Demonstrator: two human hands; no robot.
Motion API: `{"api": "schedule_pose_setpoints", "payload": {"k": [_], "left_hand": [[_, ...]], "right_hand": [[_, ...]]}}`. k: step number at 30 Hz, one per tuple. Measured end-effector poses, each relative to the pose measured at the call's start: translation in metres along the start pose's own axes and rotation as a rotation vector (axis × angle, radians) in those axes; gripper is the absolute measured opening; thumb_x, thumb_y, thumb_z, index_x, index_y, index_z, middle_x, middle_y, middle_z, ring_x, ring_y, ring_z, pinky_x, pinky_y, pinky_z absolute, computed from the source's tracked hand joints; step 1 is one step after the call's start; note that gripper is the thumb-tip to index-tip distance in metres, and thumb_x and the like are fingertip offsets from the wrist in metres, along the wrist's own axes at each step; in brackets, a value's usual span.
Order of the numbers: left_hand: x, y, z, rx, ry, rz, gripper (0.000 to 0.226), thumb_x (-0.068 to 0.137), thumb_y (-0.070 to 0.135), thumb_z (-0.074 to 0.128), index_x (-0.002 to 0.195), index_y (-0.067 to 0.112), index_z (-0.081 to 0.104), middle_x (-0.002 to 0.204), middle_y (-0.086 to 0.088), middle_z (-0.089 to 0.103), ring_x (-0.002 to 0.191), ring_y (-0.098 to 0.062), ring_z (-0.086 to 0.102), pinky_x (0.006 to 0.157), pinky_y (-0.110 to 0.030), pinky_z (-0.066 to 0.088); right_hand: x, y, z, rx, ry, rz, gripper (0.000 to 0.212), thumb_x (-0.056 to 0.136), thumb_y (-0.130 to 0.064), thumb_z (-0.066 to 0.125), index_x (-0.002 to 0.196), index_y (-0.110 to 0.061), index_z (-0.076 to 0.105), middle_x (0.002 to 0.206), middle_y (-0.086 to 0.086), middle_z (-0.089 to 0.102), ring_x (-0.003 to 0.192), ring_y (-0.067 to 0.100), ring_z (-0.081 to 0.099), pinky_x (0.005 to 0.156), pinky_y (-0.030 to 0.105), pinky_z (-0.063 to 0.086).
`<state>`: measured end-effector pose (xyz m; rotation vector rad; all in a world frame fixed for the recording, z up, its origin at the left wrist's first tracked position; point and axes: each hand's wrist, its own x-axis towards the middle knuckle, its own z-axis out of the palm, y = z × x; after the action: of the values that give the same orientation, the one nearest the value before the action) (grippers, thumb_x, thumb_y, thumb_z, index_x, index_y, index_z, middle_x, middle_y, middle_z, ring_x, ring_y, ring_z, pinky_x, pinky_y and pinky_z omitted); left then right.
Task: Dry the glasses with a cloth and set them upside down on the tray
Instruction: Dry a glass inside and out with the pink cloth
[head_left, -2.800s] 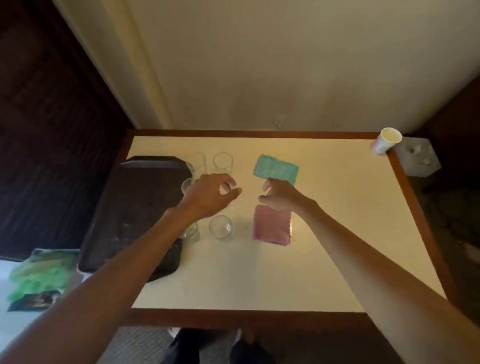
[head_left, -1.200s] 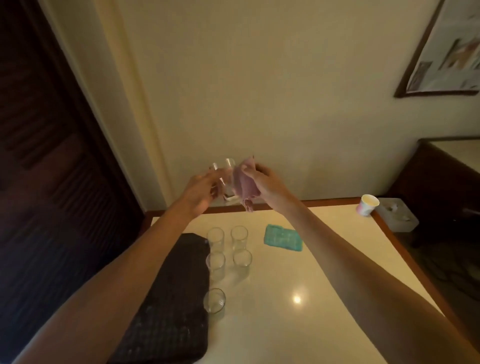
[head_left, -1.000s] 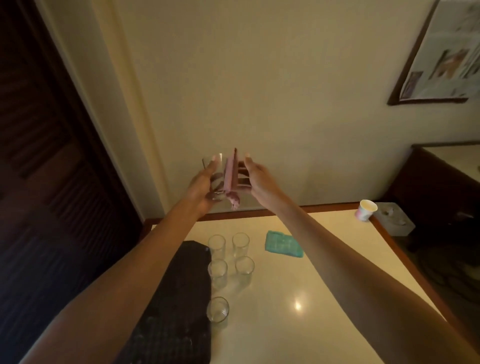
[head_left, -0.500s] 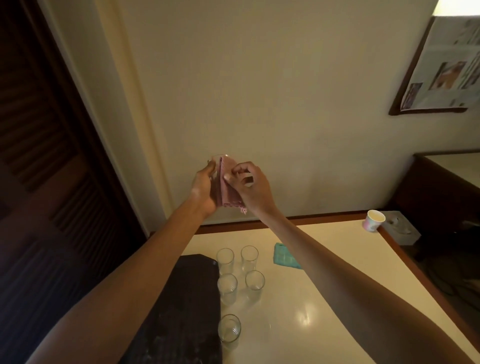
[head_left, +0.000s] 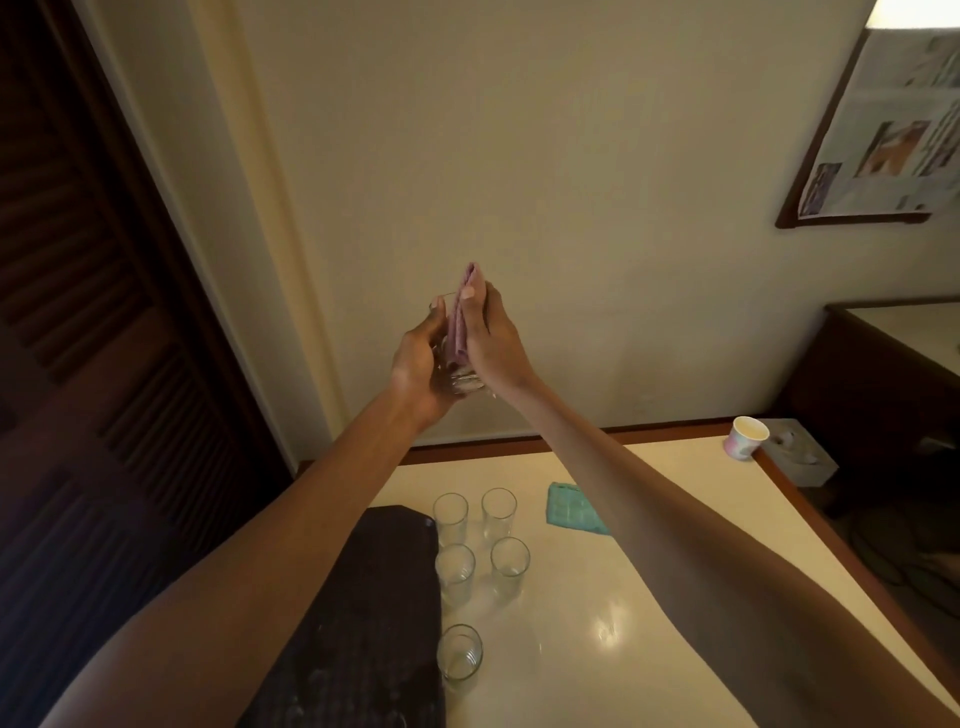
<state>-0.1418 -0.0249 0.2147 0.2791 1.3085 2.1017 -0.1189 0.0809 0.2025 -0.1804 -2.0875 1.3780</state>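
Note:
My left hand (head_left: 418, 364) grips a clear glass (head_left: 462, 379) held up in front of the wall, mostly hidden between my palms. My right hand (head_left: 488, 343) presses a folded pink cloth (head_left: 460, 317) flat against the glass. Several more clear glasses stand upright on the table, among them one pair (head_left: 451, 517) at the back, another pair (head_left: 510, 564) behind a single near glass (head_left: 460, 657). The dark tray (head_left: 374, 597) lies left of them with nothing visible on it.
A teal cloth (head_left: 574, 514) lies on the cream table (head_left: 597, 649) right of the glasses, partly under my right arm. A paper cup (head_left: 745, 436) sits at the far right corner. A dark louvred door stands to the left.
Both hands went from the table to head height with a glass and the pink cloth. Since half a second ago my right hand has flattened the cloth against the glass.

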Motion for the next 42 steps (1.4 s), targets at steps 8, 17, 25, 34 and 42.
{"api": "schedule_pose_setpoints", "payload": {"k": [8, 17, 25, 34, 42], "left_hand": [[0.007, 0.013, -0.003, 0.166, 0.215, 0.067, 0.058, 0.105, 0.058, 0.043, 0.126, 0.010, 0.068, 0.077, -0.007, 0.076, 0.067, -0.019, 0.073, 0.056, -0.028, 0.056], [-0.007, 0.002, 0.010, 0.066, 0.102, 0.113, 0.057, 0.110, 0.050, 0.029, 0.131, 0.016, 0.070, 0.133, -0.017, 0.068, 0.126, -0.032, 0.063, 0.096, -0.048, 0.058], [-0.006, 0.012, 0.024, 0.117, 0.231, 0.196, 0.088, 0.075, 0.079, 0.062, 0.128, 0.008, 0.068, 0.122, -0.021, 0.072, 0.109, -0.031, 0.074, 0.098, -0.052, 0.058], [-0.012, 0.010, 0.033, 0.100, 0.173, 0.093, 0.056, 0.111, 0.050, 0.029, 0.131, 0.015, 0.068, 0.121, -0.012, 0.075, 0.117, -0.028, 0.070, 0.100, -0.044, 0.056], [0.003, 0.013, 0.036, 0.324, 0.294, 0.172, 0.104, 0.055, 0.103, 0.054, 0.128, 0.030, 0.069, 0.132, -0.012, 0.066, 0.115, -0.030, 0.068, 0.103, -0.054, 0.054]], "right_hand": [[-0.040, -0.014, 0.020, 0.044, -0.021, 0.020, 0.030, 0.110, -0.038, 0.027, 0.110, -0.016, 0.047, 0.085, 0.005, 0.062, 0.068, 0.007, 0.064, 0.059, 0.023, 0.055], [-0.003, -0.033, -0.012, -0.060, 0.070, -0.013, 0.052, 0.106, -0.049, 0.029, 0.116, -0.006, 0.056, 0.097, 0.006, 0.070, 0.080, 0.015, 0.070, 0.074, 0.029, 0.057], [-0.026, -0.034, -0.009, 0.096, -0.064, 0.245, 0.084, 0.103, -0.060, 0.016, 0.080, 0.006, 0.061, 0.065, 0.015, 0.063, 0.064, 0.033, 0.068, 0.065, 0.040, 0.059], [-0.011, -0.041, -0.018, -0.240, 0.084, -0.165, 0.044, 0.106, -0.043, 0.031, 0.133, -0.011, 0.045, 0.125, 0.010, 0.055, 0.110, 0.019, 0.059, 0.092, 0.031, 0.052], [-0.005, -0.049, -0.023, 0.343, -0.076, 0.493, 0.082, 0.094, -0.074, 0.026, 0.094, -0.006, 0.071, 0.097, 0.021, 0.074, 0.094, 0.039, 0.071, 0.090, 0.056, 0.056]]}}
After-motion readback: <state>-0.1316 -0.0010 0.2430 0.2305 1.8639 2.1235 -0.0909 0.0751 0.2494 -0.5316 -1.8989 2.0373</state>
